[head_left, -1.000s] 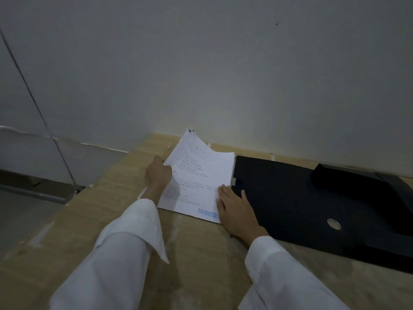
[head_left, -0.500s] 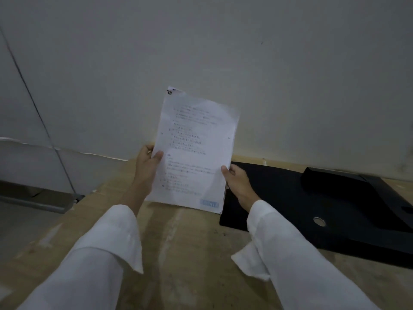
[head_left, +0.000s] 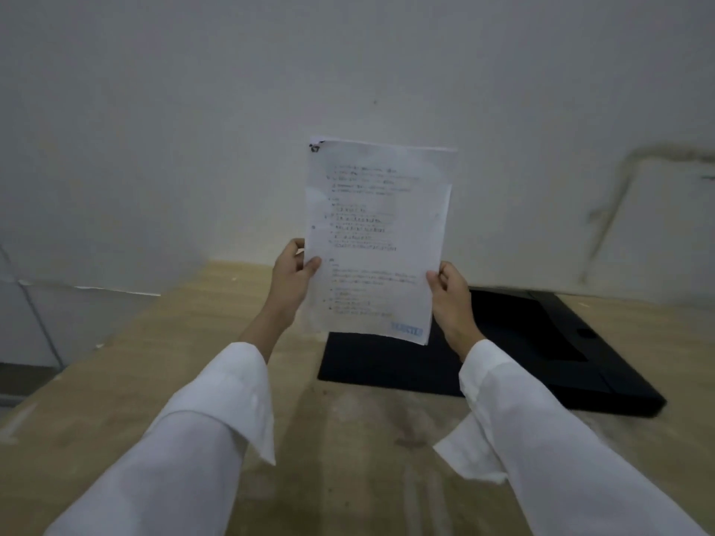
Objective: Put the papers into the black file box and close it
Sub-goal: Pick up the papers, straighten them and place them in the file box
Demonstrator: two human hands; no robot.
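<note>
- Two white sleeves (head_left: 201,450) are seen nearest the camera, reaching forward over a pale wooden surface (head_left: 348,458) with a streaked, worn grain.
- The surface is seen to run from the bottom edge up to the wall, with its left edge slanting off toward a lower grey floor at the left.
- The papers (head_left: 377,241) are held upright in the air above the surface, in front of the wall, and printed lines with a small blue mark at the lower right corner are shown; the text is too blurred to be read.
- The left edge of the papers is gripped by the left hand (head_left: 292,280), its fingers (head_left: 311,263) closed on the sheet with the thumb laid on the front.
- The right edge is pinched by the right hand (head_left: 450,294), its fingers curled shut on the sheet.
- The black file box (head_left: 549,342) is laid flat on the surface behind and below the papers, to the right, partly hidden by the papers and the right arm.
- A plain whitish wall (head_left: 193,129) is seen beyond, marked with a dark streaked stain (head_left: 619,195) at the right, and pale panels (head_left: 46,315) with a seam are seen at the lower left.
</note>
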